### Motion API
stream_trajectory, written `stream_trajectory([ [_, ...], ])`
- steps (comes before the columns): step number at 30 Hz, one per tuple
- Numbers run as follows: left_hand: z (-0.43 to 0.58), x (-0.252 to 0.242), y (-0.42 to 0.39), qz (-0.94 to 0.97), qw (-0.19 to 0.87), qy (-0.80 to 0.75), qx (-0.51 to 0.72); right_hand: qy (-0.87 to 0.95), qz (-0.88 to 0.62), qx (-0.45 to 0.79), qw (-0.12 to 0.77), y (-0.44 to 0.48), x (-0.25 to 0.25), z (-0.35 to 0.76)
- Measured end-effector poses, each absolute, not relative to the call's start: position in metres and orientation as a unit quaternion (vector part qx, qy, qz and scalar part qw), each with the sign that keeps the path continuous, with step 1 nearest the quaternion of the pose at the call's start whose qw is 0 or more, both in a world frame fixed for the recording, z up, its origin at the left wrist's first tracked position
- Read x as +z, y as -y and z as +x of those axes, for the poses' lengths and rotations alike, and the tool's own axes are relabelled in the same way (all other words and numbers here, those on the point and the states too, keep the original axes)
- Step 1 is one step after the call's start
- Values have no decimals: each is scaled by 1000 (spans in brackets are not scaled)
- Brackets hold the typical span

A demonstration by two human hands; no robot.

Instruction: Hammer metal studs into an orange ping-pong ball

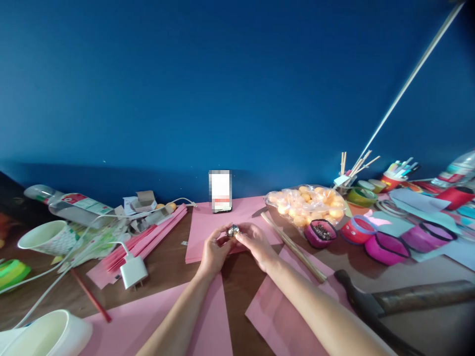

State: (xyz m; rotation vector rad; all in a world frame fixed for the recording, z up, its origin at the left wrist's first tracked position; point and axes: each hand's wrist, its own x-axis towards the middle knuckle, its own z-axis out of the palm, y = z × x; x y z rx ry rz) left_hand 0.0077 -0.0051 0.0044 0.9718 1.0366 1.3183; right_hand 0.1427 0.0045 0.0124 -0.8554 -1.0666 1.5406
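Observation:
Both my hands meet over a pink paper sheet (200,232) near the middle of the table. My left hand (215,249) and my right hand (258,244) pinch a small, shiny silver roundish piece (233,231) between their fingertips. Its exact kind is too small to make out. Just beyond stands a phone (221,193) with a blurred screen, close to the blue wall. Right of my right hand lie thin wooden sticks (297,249) and a magenta cup (321,234) with small dark metal bits in it.
A hammer (419,296) lies at the right, beside more magenta cups (388,248). A clear bag of orange balls (306,205) sits behind. At left are a white charger (133,271) with cables, folded pink strips (148,237), a red pencil (91,295), a bottle (83,207) and paper cups (48,237).

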Motion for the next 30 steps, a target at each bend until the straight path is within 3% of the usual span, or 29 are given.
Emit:
stream_trajectory([
  [24,8,-2,1,450,540,-430,567,453,-372,630,510,-5,13,142],
  [30,9,7,5,436,563,-444,544,424,-325,680,502,-4,17,143],
])
